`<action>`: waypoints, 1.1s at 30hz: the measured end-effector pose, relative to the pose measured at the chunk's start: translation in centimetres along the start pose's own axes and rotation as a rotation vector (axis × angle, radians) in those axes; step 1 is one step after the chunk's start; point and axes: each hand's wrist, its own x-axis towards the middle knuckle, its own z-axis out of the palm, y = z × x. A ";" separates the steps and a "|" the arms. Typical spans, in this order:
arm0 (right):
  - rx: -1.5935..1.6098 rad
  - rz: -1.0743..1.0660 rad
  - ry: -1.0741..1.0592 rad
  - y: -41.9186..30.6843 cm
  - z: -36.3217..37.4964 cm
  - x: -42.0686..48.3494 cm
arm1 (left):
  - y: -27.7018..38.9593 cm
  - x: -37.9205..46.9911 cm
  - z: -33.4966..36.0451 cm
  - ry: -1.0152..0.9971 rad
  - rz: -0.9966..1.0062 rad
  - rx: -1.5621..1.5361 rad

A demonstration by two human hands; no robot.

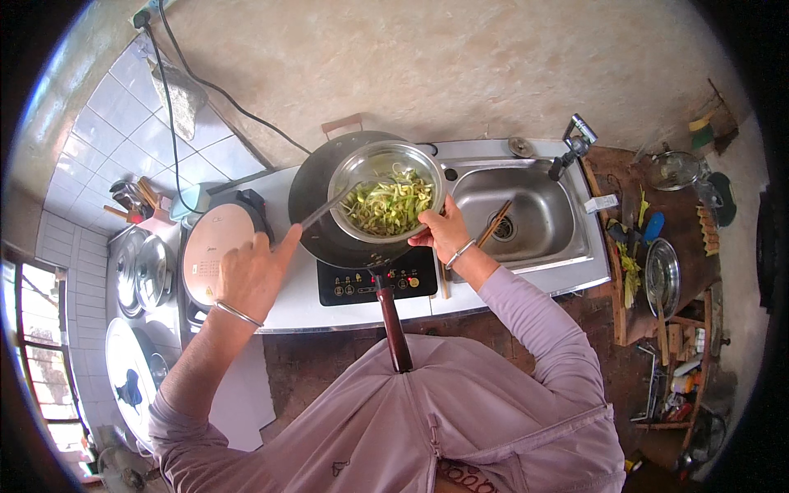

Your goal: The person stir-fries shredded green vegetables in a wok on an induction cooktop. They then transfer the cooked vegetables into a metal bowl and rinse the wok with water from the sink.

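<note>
My right hand (445, 229) grips the rim of a stainless steel bowl (340, 212) at its lower right. Inside the bowl lies a heap of cooked bean sprouts with green pieces (391, 200). My left hand (254, 271) holds a metal cooking utensil (327, 208) by its handle, the index finger stretched along it. The utensil's far end reaches into the bowl at the left of the sprouts. Beneath the bowl is a dark wok (311, 179), partly hidden, its brown handle (394, 326) pointing toward me. The wok rests on a black induction cooker (333, 288) with lit red indicators.
A pink Midea electric griddle (219, 249) stands left of the wok. To the right is a steel sink (524, 203) with chopsticks (495, 223) in it and a faucet (573, 148). Pot lids (153, 271) lie far left. A wooden table (678, 228) at right holds a steel basin (662, 271).
</note>
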 end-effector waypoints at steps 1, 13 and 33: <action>0.003 0.005 -0.003 0.1 0.0 0.1 | -0.2 0.3 -0.5 0.026 -0.017 0.028; -0.040 -0.100 0.153 -2.4 -6.3 -2.0 | -6.8 4.7 3.7 -0.219 0.016 -0.238; -0.023 -0.235 0.385 -4.2 -12.7 -5.5 | -10.3 15.2 10.0 -0.710 0.014 -0.260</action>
